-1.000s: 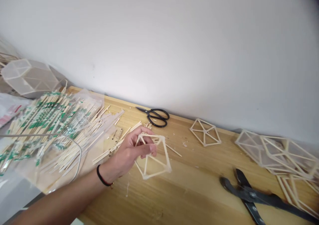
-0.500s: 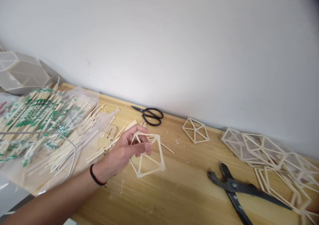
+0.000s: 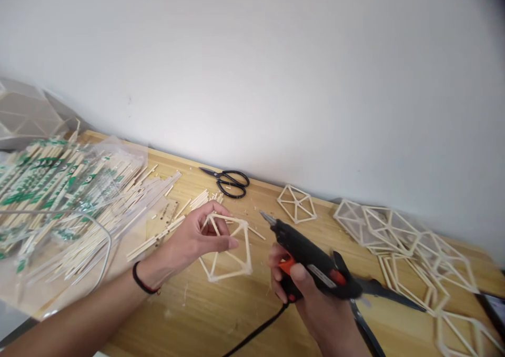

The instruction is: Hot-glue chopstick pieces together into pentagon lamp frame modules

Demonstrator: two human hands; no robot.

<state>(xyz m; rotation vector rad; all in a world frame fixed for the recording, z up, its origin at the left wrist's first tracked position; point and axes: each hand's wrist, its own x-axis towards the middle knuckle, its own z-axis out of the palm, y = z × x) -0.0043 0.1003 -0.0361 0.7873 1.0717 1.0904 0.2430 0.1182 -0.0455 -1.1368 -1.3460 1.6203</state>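
My left hand [image 3: 197,233] pinches a pentagonal frame of thin wooden sticks [image 3: 231,274], held above the table with its inner spokes partly hidden by my fingers. A black and orange hot glue gun [image 3: 305,246] is gripped in my right hand [image 3: 319,307], its metal nozzle pointing up and left, apart from the frame. The gun's black cord runs down toward the bottom edge. Behind the gun lie large black shears [image 3: 389,293], partly covered by it and my hand.
Packaged chopsticks [image 3: 49,175] and loose sticks [image 3: 114,215] spread over the left side. Black-handled scissors [image 3: 232,183] lie near the wall. Another pentagon frame [image 3: 296,204] rests at the back, and several frames [image 3: 389,225] pile up at right. A papered polyhedron [image 3: 26,109] stands far left.
My right hand has come into view from below holding the glue gun. My left hand still holds the stick frame. The whole view has shifted slightly, so things appear further left.
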